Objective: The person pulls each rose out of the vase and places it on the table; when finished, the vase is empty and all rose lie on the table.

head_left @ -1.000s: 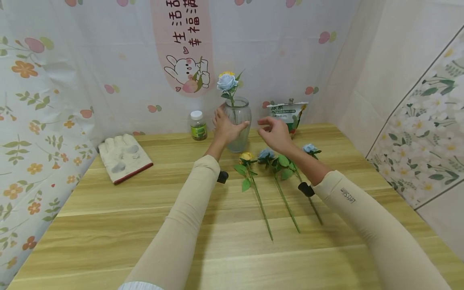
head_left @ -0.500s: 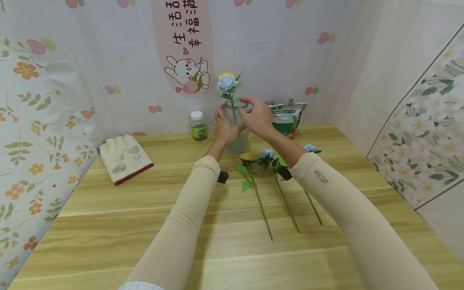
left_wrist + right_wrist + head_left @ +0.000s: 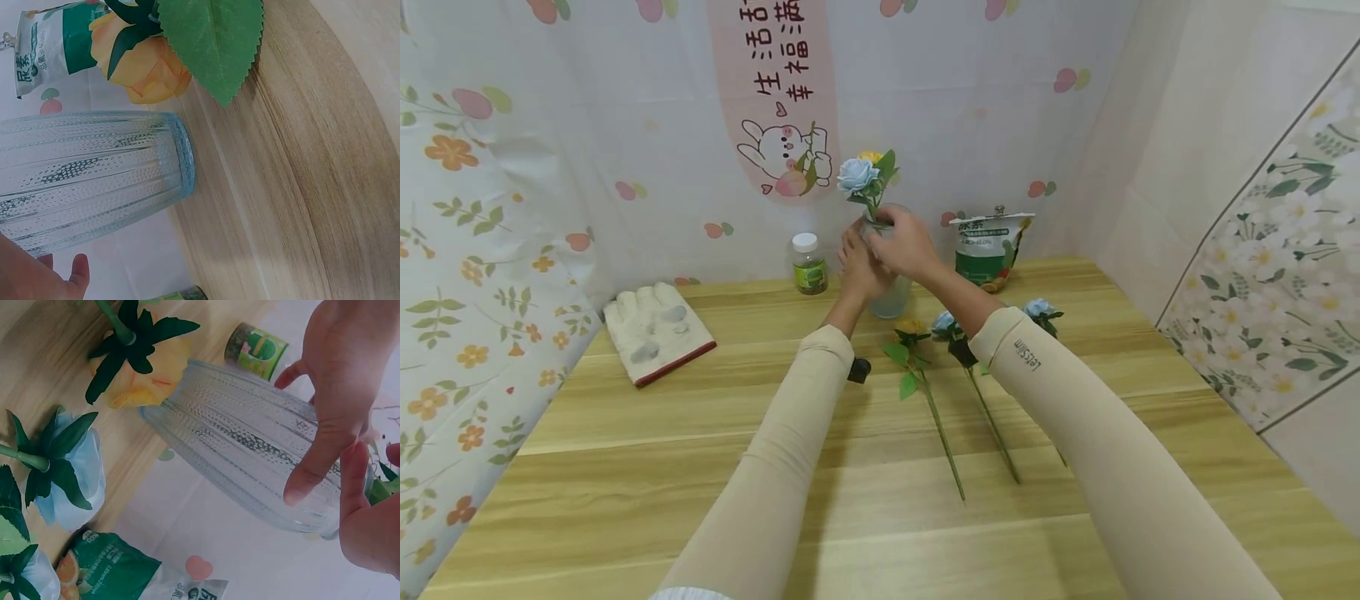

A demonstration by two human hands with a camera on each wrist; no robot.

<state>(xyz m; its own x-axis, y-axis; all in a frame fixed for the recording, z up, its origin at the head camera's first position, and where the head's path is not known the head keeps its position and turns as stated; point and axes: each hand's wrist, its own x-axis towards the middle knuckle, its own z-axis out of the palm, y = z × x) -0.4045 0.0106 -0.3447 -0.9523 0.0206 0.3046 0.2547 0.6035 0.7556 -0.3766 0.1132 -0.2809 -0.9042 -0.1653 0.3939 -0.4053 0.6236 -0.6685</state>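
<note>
A ribbed clear glass vase (image 3: 889,302) stands upright at the back of the table. My left hand (image 3: 861,271) grips its side, with the thumb across the front of the glass (image 3: 250,444) in the right wrist view. My right hand (image 3: 908,244) is at the vase's mouth, where its thumb and fingers pinch a rose stem; the exact grip is partly hidden. Above the rim show a light blue artificial rose (image 3: 857,175), leaning left, and a yellow rose (image 3: 870,156) behind it. Their lower stems are hidden by my hands.
On the table lie a yellow rose (image 3: 912,327) and two blue roses (image 3: 943,323), stems toward me. A white-capped jar (image 3: 810,271) stands left of the vase, a clipped green-and-white pouch (image 3: 988,250) right. White work gloves (image 3: 658,333) lie far left. A patterned curtain hangs behind.
My right hand has moved left from beside the pouch to the vase's mouth and taken hold of a stem there. The blue rose in the vase has shifted left and its leaf has turned.
</note>
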